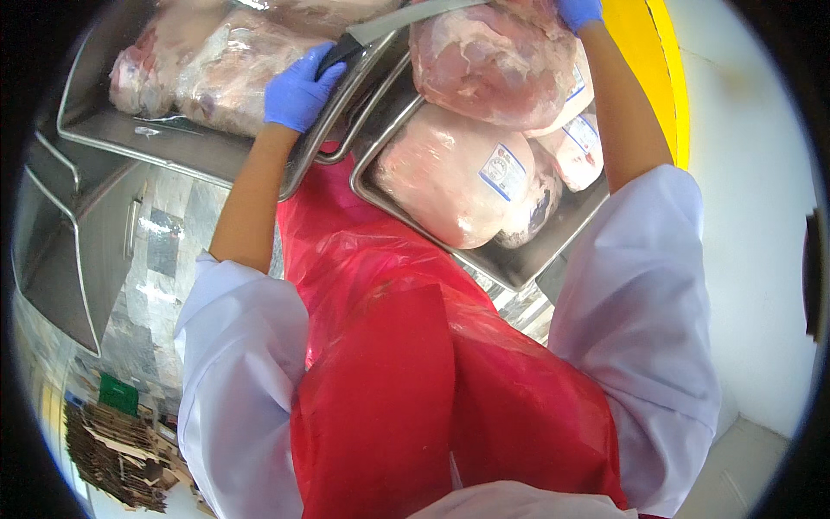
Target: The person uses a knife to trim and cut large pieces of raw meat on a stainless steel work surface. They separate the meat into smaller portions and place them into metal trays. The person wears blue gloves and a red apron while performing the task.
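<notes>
Tiled floor [164,259] lies at nine o'clock, the left hand [298,93] at eleven has fingers round a knife [402,22] near twelve, and the right hand [581,10], hold impossible to tell, is beside meat [494,67] at one.

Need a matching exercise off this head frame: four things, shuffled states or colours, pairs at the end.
Column one:
1. knife
2. apron
3. sleeves
4. right hand

Column two:
A. white
B. blue-gloved, partly cut off by the top edge
C. held in the left hand
D. red

Pairs: 1-C, 2-D, 3-A, 4-B
</notes>
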`<state>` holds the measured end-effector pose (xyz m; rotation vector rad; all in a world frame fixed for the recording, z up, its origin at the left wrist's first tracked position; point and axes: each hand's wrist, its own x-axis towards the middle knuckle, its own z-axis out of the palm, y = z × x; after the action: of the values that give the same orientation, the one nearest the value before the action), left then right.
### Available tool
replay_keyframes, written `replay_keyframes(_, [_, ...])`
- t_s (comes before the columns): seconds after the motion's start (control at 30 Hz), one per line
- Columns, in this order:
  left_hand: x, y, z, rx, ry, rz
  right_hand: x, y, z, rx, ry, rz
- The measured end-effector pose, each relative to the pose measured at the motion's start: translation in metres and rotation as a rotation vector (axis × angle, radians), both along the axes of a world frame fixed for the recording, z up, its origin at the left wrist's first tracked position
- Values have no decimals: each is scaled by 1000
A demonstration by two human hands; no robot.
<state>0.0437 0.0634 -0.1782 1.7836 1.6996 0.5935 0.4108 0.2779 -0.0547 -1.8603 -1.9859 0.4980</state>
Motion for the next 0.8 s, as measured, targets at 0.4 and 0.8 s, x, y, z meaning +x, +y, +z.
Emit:
replay_keyframes(0.4, [-26,68,-28,91,5,-221,-7,-5,8,-50,20,-48])
replay_keyframes(0.8, [-50,46,39,147,21,58,-15,-24,15,-104,147,-120])
